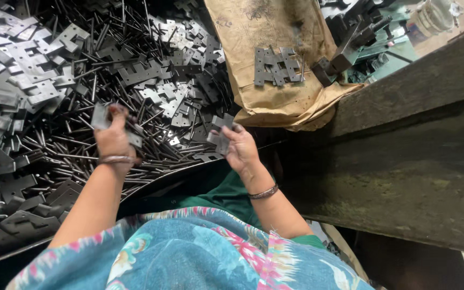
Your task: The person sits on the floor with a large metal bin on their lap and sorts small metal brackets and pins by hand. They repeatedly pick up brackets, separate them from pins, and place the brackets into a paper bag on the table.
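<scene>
My left hand (115,137) is raised over a big heap of dark metal pins and notched grey hinge plates (55,80). Its fingers are closed on a grey hinge plate (101,116), and another bit of metal shows at its right side. My right hand (241,147) sits a little to the right, near the heap's edge, pinching a small grey hinge plate (221,140) between thumb and fingers. Both wrists wear bangles. The two hands are apart, about a hand's width between them.
A brown sack (275,32) lies at the upper middle with a few joined hinges (277,66) on it. A dark concrete ledge (414,134) runs along the right. Metal tool parts (350,43) and a pale container (430,19) stand at the upper right. My flowered blue clothing fills the bottom.
</scene>
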